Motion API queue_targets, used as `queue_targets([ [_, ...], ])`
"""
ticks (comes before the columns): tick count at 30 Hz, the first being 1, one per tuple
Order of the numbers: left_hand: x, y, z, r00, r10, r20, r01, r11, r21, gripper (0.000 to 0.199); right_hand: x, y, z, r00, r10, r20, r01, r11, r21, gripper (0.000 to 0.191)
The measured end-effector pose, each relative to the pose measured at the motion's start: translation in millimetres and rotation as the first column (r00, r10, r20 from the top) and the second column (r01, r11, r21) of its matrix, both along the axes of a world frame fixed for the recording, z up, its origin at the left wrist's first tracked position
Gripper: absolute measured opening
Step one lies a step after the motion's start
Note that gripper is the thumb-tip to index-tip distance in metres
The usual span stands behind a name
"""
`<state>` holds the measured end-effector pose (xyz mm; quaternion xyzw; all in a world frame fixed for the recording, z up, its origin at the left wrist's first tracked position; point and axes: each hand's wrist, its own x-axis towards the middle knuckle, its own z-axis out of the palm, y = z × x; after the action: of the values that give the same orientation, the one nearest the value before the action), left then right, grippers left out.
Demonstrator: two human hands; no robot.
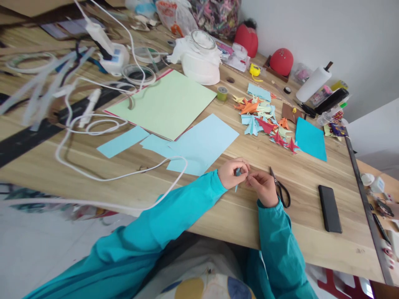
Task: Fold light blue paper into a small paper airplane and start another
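One seemingly part-folded blue paper (237,171) is sitting below centre in the left hand's (230,173) pinch; the right hand (264,187) is pinching closed, contents unclear. Folded shapes (264,125) are lying upper right; a central sheet (208,140) is lying unfolded.

Turquoise long sleeves (168,216) with gathered cuffs (220,182), over a pale top (207,286) with yellow and dark-blue rounded shapes

The left hand (233,172) holds folded blue paper (237,172) — scissors (280,189) beside the right hand (262,187).
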<state>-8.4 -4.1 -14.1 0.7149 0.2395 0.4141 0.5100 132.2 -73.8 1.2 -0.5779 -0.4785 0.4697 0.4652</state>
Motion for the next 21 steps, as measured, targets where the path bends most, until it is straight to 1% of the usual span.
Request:
queue_targets([
  [5,0.1,0.0,-0.2,1.0,-0.007,0.012,0.007,1.0,0.017,0.007,1.8,0.3,-0.3,0.999,-0.001,0.043,0.0,1.0,0.005,0.022],
  [13,0.3,-2.3,3.0,1.0,0.008,-0.02,-0.007,0.999,0.034,0.009,3.2,0.1,-5.4,0.994,0.014,0.11,-0.02,0.999,0.05,0.023],
  [18,0.3,-2.6,2.4,0.998,0.019,-0.053,-0.018,0.999,0.029,0.009,3.4,-0.2,-9.7,0.991,-0.018,0.134,0.009,0.998,0.068,0.021],
  [21,0.6,-2.2,2.2,0.998,0.032,-0.054,-0.031,0.999,0.02,0.008,3.7,0.0,-9.7,0.993,-0.03,0.117,0.022,0.998,0.063,0.02],
])
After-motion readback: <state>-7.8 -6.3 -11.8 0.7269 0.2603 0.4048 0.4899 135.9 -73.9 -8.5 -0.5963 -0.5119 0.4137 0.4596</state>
